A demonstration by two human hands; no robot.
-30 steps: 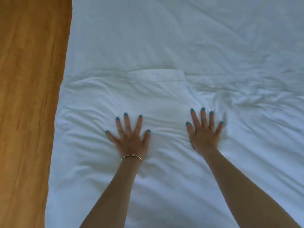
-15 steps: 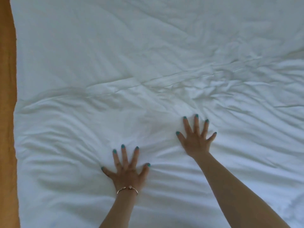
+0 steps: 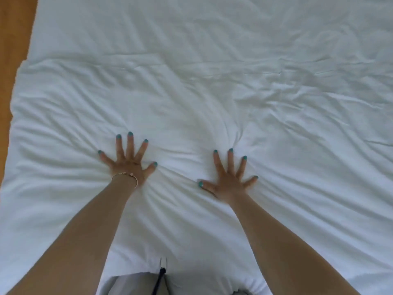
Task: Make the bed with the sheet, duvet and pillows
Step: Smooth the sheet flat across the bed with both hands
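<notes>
Since the earlier frame, both hands sit nearer the camera and more level with each other. Left hand (image 3: 127,161) and right hand (image 3: 230,179) lie palm-down, fingers fully spread, gripping nothing — pressed flat on the duvet (image 3: 287,167). Creases radiate from each palm. Its far edge crosses the sheet (image 3: 191,24); a wooden floor (image 3: 12,39) borders the left — a bracelet (image 3: 125,175) circles the left wrist.
</notes>
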